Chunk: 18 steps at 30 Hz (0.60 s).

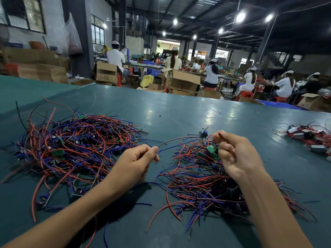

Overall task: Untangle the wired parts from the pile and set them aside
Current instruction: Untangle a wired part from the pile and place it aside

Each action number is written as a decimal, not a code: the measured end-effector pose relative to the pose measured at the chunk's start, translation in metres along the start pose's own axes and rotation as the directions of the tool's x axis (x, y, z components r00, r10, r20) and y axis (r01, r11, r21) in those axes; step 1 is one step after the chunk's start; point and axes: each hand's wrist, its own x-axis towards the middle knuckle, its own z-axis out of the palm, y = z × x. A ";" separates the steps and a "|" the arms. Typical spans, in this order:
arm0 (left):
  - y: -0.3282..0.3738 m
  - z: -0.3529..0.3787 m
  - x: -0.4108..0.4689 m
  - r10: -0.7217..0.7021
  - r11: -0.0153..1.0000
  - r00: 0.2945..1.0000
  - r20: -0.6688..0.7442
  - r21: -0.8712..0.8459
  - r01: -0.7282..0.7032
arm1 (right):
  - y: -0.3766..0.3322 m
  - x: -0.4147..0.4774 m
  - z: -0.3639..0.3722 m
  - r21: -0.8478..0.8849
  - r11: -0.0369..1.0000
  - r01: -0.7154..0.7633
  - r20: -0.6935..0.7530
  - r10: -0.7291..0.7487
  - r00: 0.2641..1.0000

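A big tangled pile (77, 145) of red, blue and black wires with small green boards lies on the left of the teal table (179, 113). A second pile (198, 181) of the same wired parts lies in front of me, partly under my right forearm. My left hand (138, 162) pinches the ends of a red and a blue wire between thumb and forefinger. These wires arc across to a small dark component (203, 134) hanging just left of my right hand (234, 154), which is raised over the second pile and pinches a thin wire end at its fingertips.
Another heap of wired parts with silver blocks (309, 138) sits at the table's far right edge. Beyond the table, people in white caps sit at benches among cardboard boxes (182, 81) and red stools.
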 end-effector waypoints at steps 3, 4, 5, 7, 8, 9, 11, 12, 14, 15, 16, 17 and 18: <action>0.002 0.005 0.002 -0.043 0.988 0.999 0.030 -0.149 0.047 | -0.012 0.013 -0.010 -0.008 0.996 -0.086 0.024 0.086 0.996; 0.002 0.006 0.003 -0.037 0.987 0.999 0.023 -0.156 0.041 | -0.016 0.018 -0.013 0.011 0.993 -0.120 0.034 0.120 0.992; 0.001 0.006 0.003 -0.031 0.988 0.999 0.010 -0.152 0.032 | -0.020 0.024 -0.015 0.031 0.988 -0.152 0.044 0.151 0.988; -0.002 0.003 0.004 -0.026 0.992 1.000 -0.014 -0.126 0.024 | -0.027 0.034 -0.021 0.047 0.979 -0.199 0.059 0.196 0.979; -0.004 0.002 0.004 -0.023 0.996 1.000 -0.018 -0.090 0.021 | -0.030 0.038 -0.024 0.044 0.976 -0.212 0.064 0.209 0.976; -0.006 0.001 0.004 -0.011 1.000 1.000 -0.020 -0.019 0.011 | -0.033 0.041 -0.027 0.039 0.975 -0.218 0.073 0.215 0.974; -0.012 0.002 0.003 0.027 0.983 1.000 -0.001 0.183 -0.027 | -0.040 0.044 -0.035 0.049 0.976 -0.210 0.107 0.204 0.973; -0.014 0.002 0.003 0.039 0.967 0.999 0.024 0.252 -0.044 | -0.042 0.044 -0.038 0.071 0.977 -0.201 0.130 0.191 0.973; -0.018 0.003 0.005 0.032 0.952 0.998 0.061 0.301 -0.049 | -0.046 0.043 -0.045 0.137 0.972 -0.191 0.174 0.166 0.971; -0.018 0.003 0.006 0.023 0.951 0.998 0.066 0.307 -0.042 | -0.047 0.042 -0.048 0.169 0.967 -0.191 0.193 0.158 0.968; -0.019 0.003 0.006 0.015 0.950 0.998 0.069 0.310 -0.036 | -0.048 0.040 -0.050 0.195 0.962 -0.193 0.210 0.151 0.966; -0.019 0.002 0.007 0.011 0.949 0.998 0.069 0.313 -0.032 | -0.049 0.039 -0.053 0.210 0.959 -0.192 0.227 0.143 0.963; -0.019 0.001 0.007 0.010 0.948 0.997 0.071 0.317 -0.032 | -0.050 0.037 -0.055 0.213 0.959 -0.188 0.241 0.135 0.961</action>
